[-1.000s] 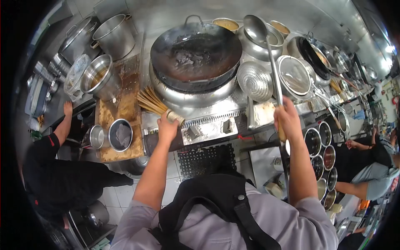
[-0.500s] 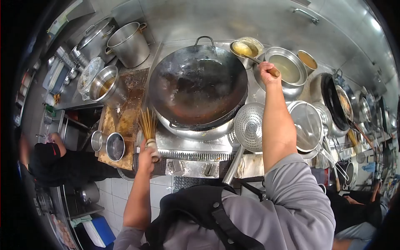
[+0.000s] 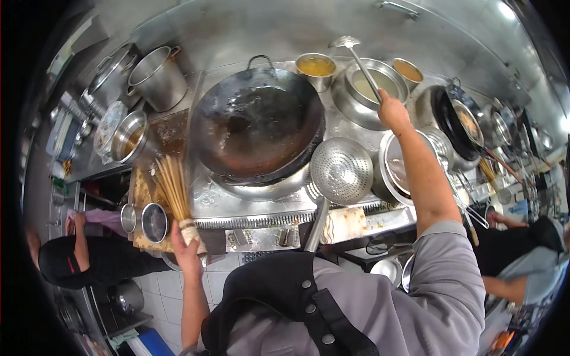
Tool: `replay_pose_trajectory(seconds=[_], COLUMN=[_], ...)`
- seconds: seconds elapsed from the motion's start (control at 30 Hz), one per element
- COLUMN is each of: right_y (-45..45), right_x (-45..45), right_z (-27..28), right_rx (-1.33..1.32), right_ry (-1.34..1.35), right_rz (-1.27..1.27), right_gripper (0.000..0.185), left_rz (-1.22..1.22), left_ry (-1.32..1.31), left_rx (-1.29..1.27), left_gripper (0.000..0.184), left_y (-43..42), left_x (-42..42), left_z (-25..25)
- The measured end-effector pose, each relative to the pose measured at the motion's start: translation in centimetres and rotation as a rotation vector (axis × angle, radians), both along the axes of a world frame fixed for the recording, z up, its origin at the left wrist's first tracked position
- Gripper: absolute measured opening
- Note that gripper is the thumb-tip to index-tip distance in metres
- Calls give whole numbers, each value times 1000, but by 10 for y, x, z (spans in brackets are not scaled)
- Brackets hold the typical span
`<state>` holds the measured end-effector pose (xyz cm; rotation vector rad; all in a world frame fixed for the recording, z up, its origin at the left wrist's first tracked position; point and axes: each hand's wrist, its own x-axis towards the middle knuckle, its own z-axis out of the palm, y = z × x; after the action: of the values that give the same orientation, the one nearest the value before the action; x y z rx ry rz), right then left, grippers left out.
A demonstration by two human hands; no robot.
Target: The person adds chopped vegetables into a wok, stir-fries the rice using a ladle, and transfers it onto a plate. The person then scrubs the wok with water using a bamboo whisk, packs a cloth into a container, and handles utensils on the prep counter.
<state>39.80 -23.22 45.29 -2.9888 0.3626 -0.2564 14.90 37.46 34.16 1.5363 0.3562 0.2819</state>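
Observation:
My left hand (image 3: 186, 255) is wrapped round the bound handle of a bamboo wok brush (image 3: 172, 190), its bristles pointing up beside the wok's left front. My right hand (image 3: 393, 113) grips a long-handled ladle (image 3: 364, 66). The ladle's bowl is raised near the back wall, between a pot of yellow liquid (image 3: 316, 66) and a larger steel pot of cloudy liquid (image 3: 357, 107). A large dark wok (image 3: 255, 127) sits on the burner, with a little liquid glinting at its bottom. Neither hand touches the wok.
A perforated strainer (image 3: 342, 171) lies right of the wok, its handle over the counter edge. A mesh sieve (image 3: 396, 163) rests under my right forearm. Small steel bowls (image 3: 155, 223) stand at left, tall pots (image 3: 158, 80) behind. Co-workers are at left (image 3: 89, 258) and right (image 3: 516, 255).
The ladle has come up out of the yellow liquid's pot, its bowl now above and behind. The brush has shifted down-left, away from the wok. The whole view has turned slightly.

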Motion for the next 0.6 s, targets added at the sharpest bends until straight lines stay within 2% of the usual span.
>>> replay_pose_trajectory(seconds=[0.07,0.13,0.17,0.2,0.27,0.3,0.33,0.37,0.4,0.43,0.47,0.53,0.57,0.6], right_y=[-25,-39,-43,-47,-58,-68,-69,-66,-63,-62,-63,-70,-70,-69], right_x=[-9,-15,-18,-18,-12,-9,-15,-25,-32,-35,-40,-42,-44,-47], right_z=[-1,1,-1,-1,-1,-13,-13,-10,-10,-13,-14,-23,-27,-28], right_rx=[-6,80,186,182,696,827,828,1035,1243,1281,1201,1031,1038,1103], right_ry=[-17,24,-31,-26,85,34,42,27,19,-2,1,83,91,83], right_rz=[9,-84,-106,-111,-192,-178,-181,-195,-213,-245,-203,-109,-111,-120], right_gripper=[44,41,26,26,10,11,11,12,12,10,9,11,11,11], left_rz=[-66,-188,-223,-255,-320,-329,-334,-333,-334,-340,-346,-138,-183,-325], left_ry=[-78,-127,-140,-153,-119,-177,-231,-218,-166,-104,-75,-505,-521,-442], left_rx=[2,113,222,332,422,522,621,622,835,1051,1057,1267,1138,861], left_gripper=[82,79,78,76,73,69,65,65,59,54,54,44,38,35], left_y=[-5,-13,-19,-25,-40,-46,-51,-58,-64,-66,-68,-105,-127,-146], left_x=[17,44,61,79,111,131,149,166,181,180,168,147,124,101], left_z=[25,46,53,60,71,67,63,67,69,70,67,87,93,81])
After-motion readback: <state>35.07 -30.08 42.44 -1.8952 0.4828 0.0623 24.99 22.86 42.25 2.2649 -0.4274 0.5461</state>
